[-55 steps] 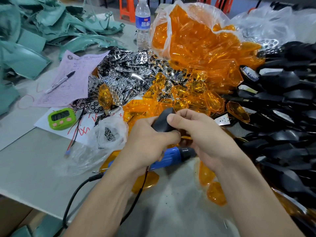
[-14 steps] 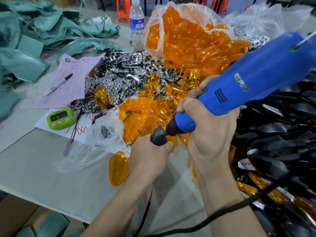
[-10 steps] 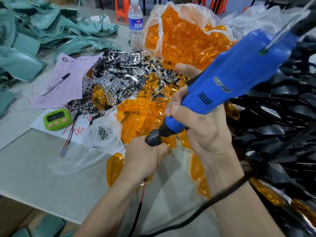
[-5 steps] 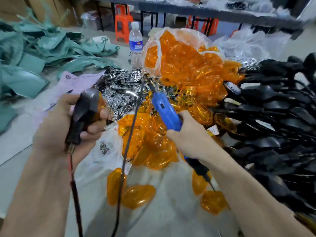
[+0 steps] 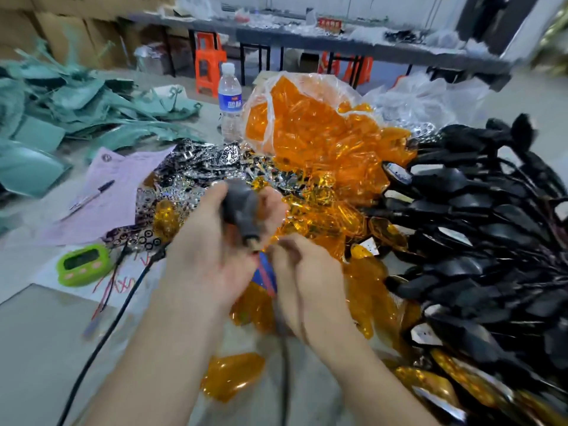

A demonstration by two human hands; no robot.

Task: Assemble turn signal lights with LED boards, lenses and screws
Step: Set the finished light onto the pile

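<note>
Your left hand [image 5: 209,259] grips the black turn signal housing [image 5: 239,204] over the amber lenses [image 5: 322,167]. Its long axis slants, stem down-right toward your right hand [image 5: 307,281]. Those curled fingers are blurred, perhaps pinching wires. Earlier the hands were apart, the right holding the blue screwdriver [image 5: 263,272].

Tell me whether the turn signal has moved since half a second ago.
Yes. The left hand has carried the turn signal rightward, from over the pink paper to over the orange lenses.

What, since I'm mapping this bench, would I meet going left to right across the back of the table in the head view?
Green parts → bottle → bag of orange lenses → black housings.
</note>
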